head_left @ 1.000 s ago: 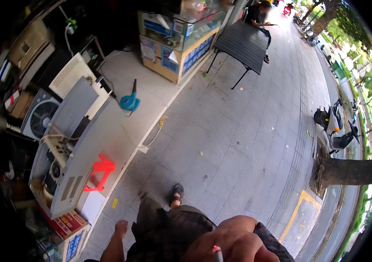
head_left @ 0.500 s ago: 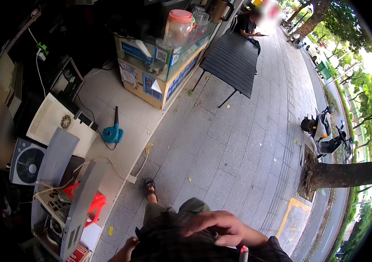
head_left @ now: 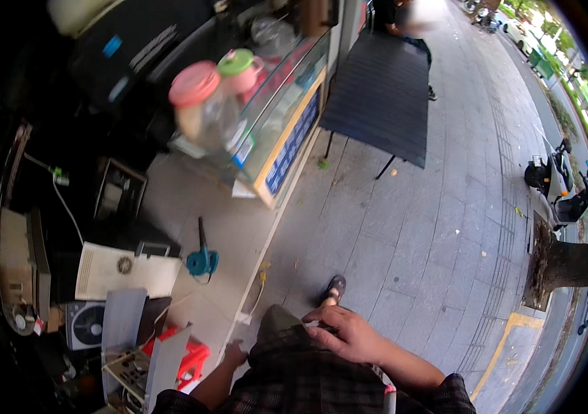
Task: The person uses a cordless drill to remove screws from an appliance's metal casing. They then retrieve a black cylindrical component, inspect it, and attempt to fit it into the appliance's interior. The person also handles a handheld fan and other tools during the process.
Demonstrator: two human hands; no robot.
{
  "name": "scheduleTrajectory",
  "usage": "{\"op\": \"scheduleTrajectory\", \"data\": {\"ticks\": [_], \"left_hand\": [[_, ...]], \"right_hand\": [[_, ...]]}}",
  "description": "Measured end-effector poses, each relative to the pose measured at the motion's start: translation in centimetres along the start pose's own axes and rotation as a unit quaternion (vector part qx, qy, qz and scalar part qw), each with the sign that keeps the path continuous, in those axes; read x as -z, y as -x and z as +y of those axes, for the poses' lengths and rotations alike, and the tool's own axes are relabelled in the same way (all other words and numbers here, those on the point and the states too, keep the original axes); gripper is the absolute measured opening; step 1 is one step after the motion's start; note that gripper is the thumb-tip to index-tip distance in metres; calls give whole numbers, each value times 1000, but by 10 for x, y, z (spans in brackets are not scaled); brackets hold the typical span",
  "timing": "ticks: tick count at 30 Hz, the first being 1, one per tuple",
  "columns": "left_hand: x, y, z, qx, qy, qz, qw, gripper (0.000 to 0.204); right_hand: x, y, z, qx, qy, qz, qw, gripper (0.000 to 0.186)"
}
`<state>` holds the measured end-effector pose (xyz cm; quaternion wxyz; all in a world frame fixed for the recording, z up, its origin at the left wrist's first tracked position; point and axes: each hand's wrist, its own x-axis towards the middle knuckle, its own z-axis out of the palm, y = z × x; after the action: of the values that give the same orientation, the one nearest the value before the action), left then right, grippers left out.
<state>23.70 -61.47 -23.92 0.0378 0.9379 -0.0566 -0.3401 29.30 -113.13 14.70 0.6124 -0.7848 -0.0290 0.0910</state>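
Note:
My right hand (head_left: 349, 334) is held in front of my body, over my dark shorts. Its fingers bend loosely, the thumb stands apart, and nothing shows in it. Down at my left side hangs my left hand (head_left: 236, 353), blurred, its fingers too unclear to read. A pale stick with a reddish tip (head_left: 389, 390), like a lit cigarette, juts up at the lower edge, held by neither hand. Nearest my left hand is a red plastic stool (head_left: 196, 360), partly behind an opened grey metal casing (head_left: 167, 366). A teal handheld blower (head_left: 202, 263) lies farther ahead on the tiles.
A glass display counter (head_left: 276, 148) carries a pink-lidded jar (head_left: 196, 86) and a green-lidded pink container (head_left: 240, 69). Beyond stands a dark slatted table (head_left: 380, 100) with a person seated behind it. At right are a tree trunk (head_left: 573, 263) and a scooter (head_left: 556, 183). A square fan (head_left: 88, 326) sits at left.
The view has shifted: the counter and table now appear nearer, and the casing and blower sit lower. One foot is now farther forward. My right hand remains in front of my body.

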Motion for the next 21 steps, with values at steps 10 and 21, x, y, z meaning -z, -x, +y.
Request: {"op": "scheduleTrajectory", "data": {"ticks": [10, 21], "left_hand": [[61, -115, 140, -120, 108, -77, 984, 19], [121, -263, 168, -122, 252, -31, 960, 10]], "right_hand": [[197, -126, 67, -93, 97, 18, 991, 32], [357, -396, 19, -8, 25, 179, 983, 28]]}}
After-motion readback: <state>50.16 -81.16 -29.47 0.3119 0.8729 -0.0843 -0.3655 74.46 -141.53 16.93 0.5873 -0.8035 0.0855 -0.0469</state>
